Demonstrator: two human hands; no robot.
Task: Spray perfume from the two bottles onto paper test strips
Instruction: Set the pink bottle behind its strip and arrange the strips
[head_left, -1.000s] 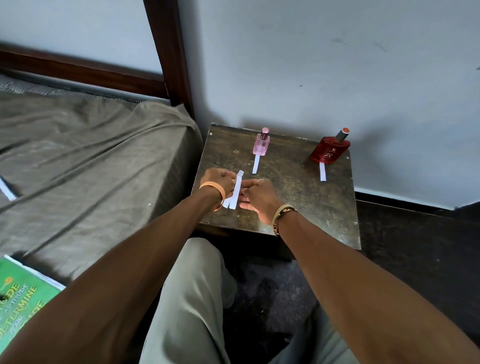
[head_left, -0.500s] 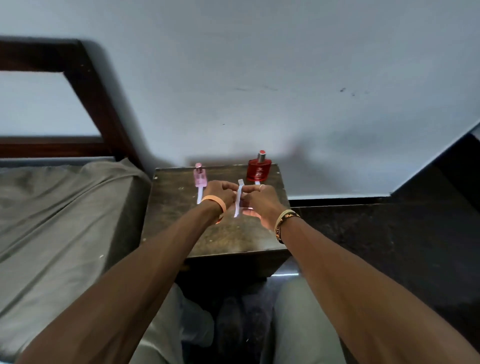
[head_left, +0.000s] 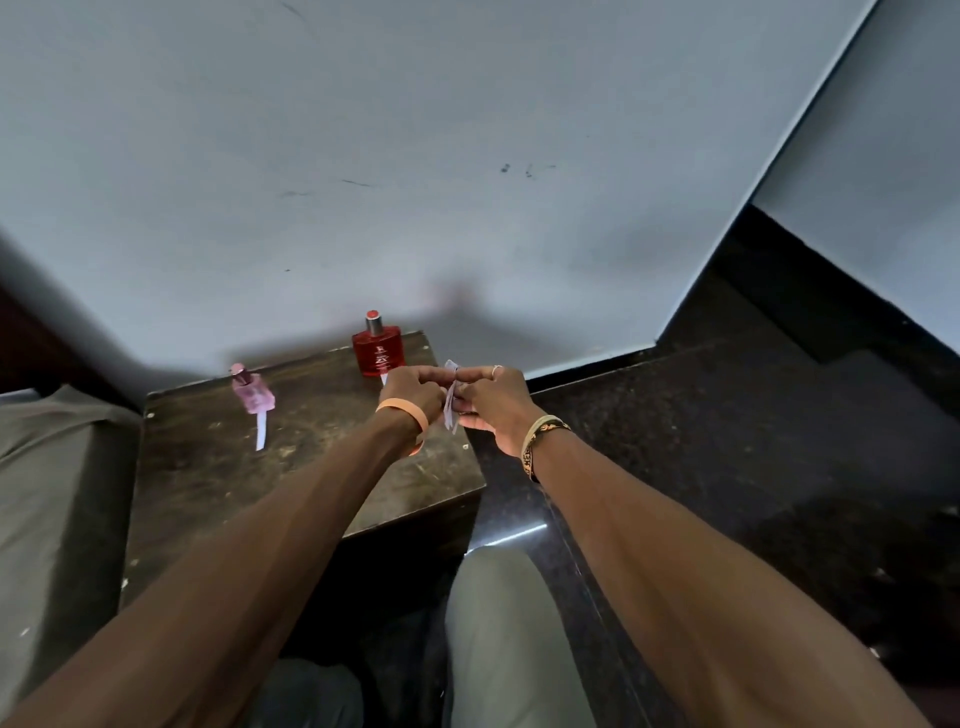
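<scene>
against a pale blue-grey wall and a dark speckled stone floor, a scuffed dark wooden side table stands beside a grey-covered bed, as a seated person's left hand, banded with an orange wristband, and right hand, wearing a woven bracelet and a ring, meet over the table's far right corner. both hands have fingers curled, pinching between them a small bunch of white paper test strips, held just beside the squat red glass perfume bottle. the slim pink perfume bottle stands well apart to the left, one white strip lying in front of it, its far end at the bottle's base. the risk, on this evidence: the bunch hangs at the table's edge, so a loose pinch could drop strips to the floor, and the left knuckles, close to the red bottle, could knock it. a dark mark on the red bottle is too small to read; no other writing shows.
</scene>
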